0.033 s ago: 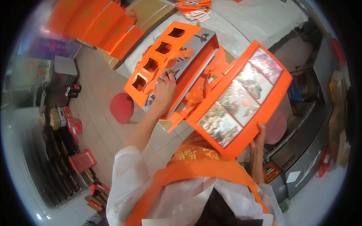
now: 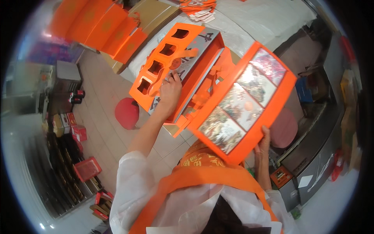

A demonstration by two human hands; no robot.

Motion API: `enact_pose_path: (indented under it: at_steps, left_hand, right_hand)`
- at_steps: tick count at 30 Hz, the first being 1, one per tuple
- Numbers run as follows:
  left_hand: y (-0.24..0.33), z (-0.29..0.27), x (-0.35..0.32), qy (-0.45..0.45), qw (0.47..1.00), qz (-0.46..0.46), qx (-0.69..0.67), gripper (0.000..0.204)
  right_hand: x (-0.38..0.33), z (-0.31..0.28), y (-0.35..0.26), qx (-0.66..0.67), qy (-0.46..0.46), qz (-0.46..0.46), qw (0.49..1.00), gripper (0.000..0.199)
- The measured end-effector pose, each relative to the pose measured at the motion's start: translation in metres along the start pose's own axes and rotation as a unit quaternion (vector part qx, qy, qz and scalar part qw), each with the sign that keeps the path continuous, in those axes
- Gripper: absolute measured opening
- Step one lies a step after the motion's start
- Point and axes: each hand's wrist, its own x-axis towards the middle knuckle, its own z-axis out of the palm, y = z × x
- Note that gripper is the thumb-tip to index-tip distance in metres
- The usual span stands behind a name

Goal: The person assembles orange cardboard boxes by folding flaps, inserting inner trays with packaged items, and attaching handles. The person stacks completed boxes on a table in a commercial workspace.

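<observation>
My right hand (image 2: 263, 142) grips the lower right edge of an orange tray (image 2: 232, 155), tilted beside the box, its glossy patterned packs in a row showing upward. My left hand (image 2: 170, 93) is closed on an orange and grey gift box (image 2: 202, 43), its fingertips on the grey panel with dark lettering. An orange flap (image 2: 168, 50) with several square cut-outs folds out on the box's left side. Between box and tray, loose orange card pieces (image 2: 202, 95) lie partly hidden.
A white-covered table (image 2: 269, 19) bears a stack of orange and white cards (image 2: 200, 9). Orange bags (image 2: 93, 23) stand at the far left by brown cardboard (image 2: 152, 17). A red stool (image 2: 127, 113) is on the tiled floor, a pink one (image 2: 284, 128) at right.
The orange tray has shifted slightly left with my right hand, closer to the box. My left hand stays on the box.
</observation>
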Motion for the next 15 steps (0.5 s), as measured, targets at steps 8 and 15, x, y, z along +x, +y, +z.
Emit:
enact_pose_path:
  at_steps: [8,15]
  left_hand:
    - [-0.013,-0.015,0.019,-0.095,0.993,0.006,-0.076,0.033]
    - [-0.038,-0.02,0.013,-0.046,0.992,0.035,-0.109,0.036]
  right_hand:
    - [-0.003,0.031,0.104,0.03,-0.206,0.121,0.97,0.045]
    - [0.011,0.045,0.114,-0.067,-0.261,0.074,0.96,0.055]
